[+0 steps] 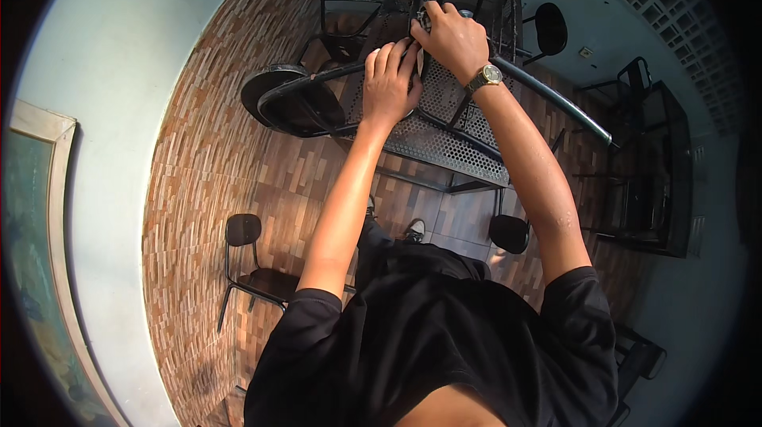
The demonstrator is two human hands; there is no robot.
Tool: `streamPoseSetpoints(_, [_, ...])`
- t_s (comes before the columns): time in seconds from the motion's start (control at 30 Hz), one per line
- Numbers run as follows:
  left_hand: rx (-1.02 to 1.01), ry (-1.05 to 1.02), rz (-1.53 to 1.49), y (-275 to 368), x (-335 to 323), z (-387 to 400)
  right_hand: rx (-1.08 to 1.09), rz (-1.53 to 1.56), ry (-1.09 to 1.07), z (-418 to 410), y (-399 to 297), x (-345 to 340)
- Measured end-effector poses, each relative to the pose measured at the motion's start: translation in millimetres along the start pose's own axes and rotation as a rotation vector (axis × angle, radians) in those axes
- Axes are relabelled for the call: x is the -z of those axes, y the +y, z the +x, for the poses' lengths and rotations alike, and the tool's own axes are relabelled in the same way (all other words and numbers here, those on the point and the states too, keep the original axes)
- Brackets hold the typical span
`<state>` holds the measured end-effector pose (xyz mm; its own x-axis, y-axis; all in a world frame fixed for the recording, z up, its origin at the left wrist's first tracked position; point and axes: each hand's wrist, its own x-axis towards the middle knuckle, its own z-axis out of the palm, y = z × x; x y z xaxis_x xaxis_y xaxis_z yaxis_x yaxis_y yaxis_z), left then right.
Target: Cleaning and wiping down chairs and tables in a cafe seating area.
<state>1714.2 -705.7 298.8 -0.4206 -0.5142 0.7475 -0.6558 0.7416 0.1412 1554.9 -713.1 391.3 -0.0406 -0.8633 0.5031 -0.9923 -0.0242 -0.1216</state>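
Observation:
A black metal chair frame (550,101) lies tipped over on a perforated metal table (461,150). Its tubes look scuffed, and a dark rounded chair part (302,99) sticks out to the left. My left hand (390,79) lies over a tube junction, fingers curled across it; a thin pale strip (420,62) shows beside it. Just to the right and farther off, my right hand (455,37) pinches a small dark, rough-textured piece (424,19) against the upright tube. My fingers hide most of that piece, so its kind is unclear. A watch (492,74) is on my right wrist.
Chairs stand around me: one at the lower left (265,281), one right of my feet (509,233), another behind the table (549,28). A dark glass-sided cabinet (675,171) is along the right wall. Wood-patterned tiles (292,171) cover the floor.

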Motion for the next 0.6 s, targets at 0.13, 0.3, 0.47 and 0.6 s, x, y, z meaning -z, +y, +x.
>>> streamPoseSetpoints(0.13, [0.011, 0.002, 0.002, 0.0, 0.9, -0.1, -0.04, 0.003, -0.028, 5.7, -5.0, -3.3])
streamPoseSetpoints(0.3, [0.001, 0.014, 0.009, -2.4, 0.8, -0.7, 0.102, -0.018, 0.076, -24.5, 11.9, 1.4])
streamPoseSetpoints(0.47, [-0.009, 0.024, 0.017, -4.2, -0.4, -1.6, 0.263, -0.139, 0.252, -55.0, 34.5, 16.9])
streamPoseSetpoints(0.6, [-0.009, 0.025, 0.02, -4.6, -2.5, -1.2, 0.215, -0.127, 0.201, -46.0, 31.0, 18.6])
